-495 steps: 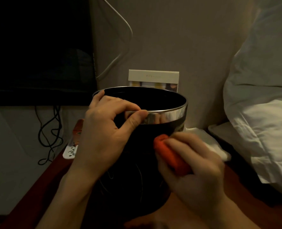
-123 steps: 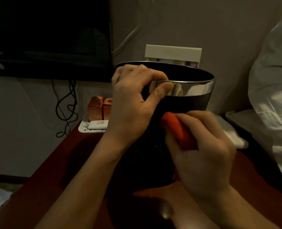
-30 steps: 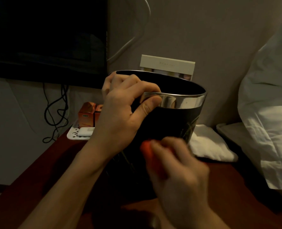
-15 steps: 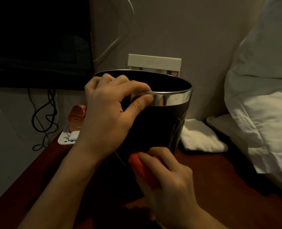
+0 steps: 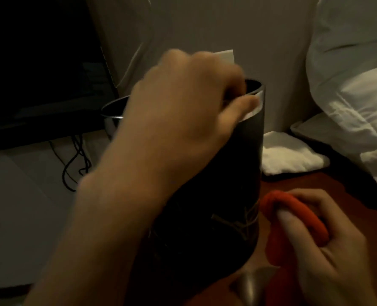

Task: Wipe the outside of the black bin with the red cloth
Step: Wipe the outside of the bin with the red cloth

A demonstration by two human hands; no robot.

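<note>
Currently the black bin (image 5: 216, 195) stands on the reddish-brown table (image 5: 315, 186), tilted toward the camera's left. Left hand (image 5: 183, 107) grips its metal rim, thumb on the outside and fingers curled over the edge (motion-blurred). Right hand (image 5: 328, 246) holds the bunched red cloth (image 5: 280, 217) low at the bin's right side, near its base; contact cannot be told. Folded white towel (image 5: 291, 155) lies behind, white pillow (image 5: 348, 74) to the right, dark screen (image 5: 39, 62) at left.
</note>
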